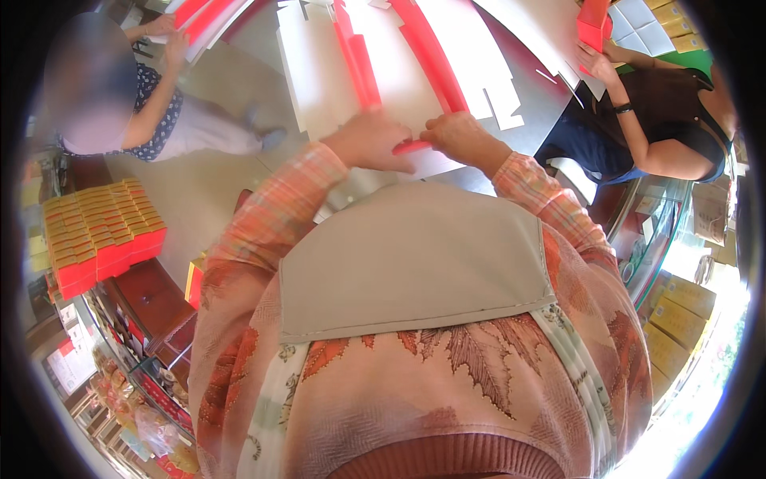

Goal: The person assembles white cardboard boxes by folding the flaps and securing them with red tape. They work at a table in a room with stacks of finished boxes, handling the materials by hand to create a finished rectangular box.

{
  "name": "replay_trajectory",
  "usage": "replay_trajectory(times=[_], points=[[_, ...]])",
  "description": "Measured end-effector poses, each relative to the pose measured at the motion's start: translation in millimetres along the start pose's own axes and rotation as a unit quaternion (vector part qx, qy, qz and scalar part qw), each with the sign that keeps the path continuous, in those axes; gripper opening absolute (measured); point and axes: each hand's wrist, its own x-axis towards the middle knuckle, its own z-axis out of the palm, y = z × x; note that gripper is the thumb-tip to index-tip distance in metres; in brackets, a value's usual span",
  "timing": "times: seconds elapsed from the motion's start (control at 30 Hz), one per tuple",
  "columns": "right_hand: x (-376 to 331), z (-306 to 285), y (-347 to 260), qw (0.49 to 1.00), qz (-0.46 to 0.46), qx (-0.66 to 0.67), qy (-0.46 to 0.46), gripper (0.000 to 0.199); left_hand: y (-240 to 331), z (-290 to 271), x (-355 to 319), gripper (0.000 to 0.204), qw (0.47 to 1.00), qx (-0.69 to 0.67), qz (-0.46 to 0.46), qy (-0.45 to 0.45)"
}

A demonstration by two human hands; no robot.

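Note:
In front of me lies a large white cardboard box blank (pixel 392 76) with long red strips and notched edges. My left hand (pixel 367 140) is closed at its near end, thumb and fingers bent around the edge. Close beside it on the right, my right hand (pixel 465 140) pinches the same near end with curled fingers. A short red flap (pixel 412 147) shows between the two hands, partly hidden by the fingers. Two long red bands run away from my hands toward the far end of the blank.
At the left, a person (pixel 112 104) handles red-and-white cardboard (pixel 209 22). At the right, another person (pixel 666 120) holds a red box (pixel 593 24). Stacked yellow-and-red boxes (pixel 108 231) stand at left. A glass case (pixel 658 239) and yellow boxes (pixel 678 315) are at right.

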Motion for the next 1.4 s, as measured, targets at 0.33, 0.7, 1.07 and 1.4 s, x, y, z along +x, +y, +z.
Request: replay_trajectory(times=[0.33, 0.7, 1.07, 1.4], points=[[-5.9, -4.1, 3.5, 0.999, -0.026, -0.02, -0.011, 0.042, -48.9, -32.2, 23.1, 0.059, 0.988, 0.119, 0.081, -0.063], [-10.3, 6.6, 0.4, 0.995, -0.017, 0.017, 0.093, 0.033, -61.2, -24.5, 28.6, 0.058, 0.986, 0.116, 0.111, -0.049], [-9.6, 3.4, -0.9, 0.999, -0.004, -0.009, 0.042, 0.036, -101.8, -61.5, 37.3, 0.074, 0.981, 0.178, 0.05, -0.061], [-8.5, 0.9, -2.4, 0.999, 0.002, -0.016, 0.029, 0.04, -137.7, -90.5, 65.7, 0.104, 0.955, 0.232, -0.098, -0.158]])
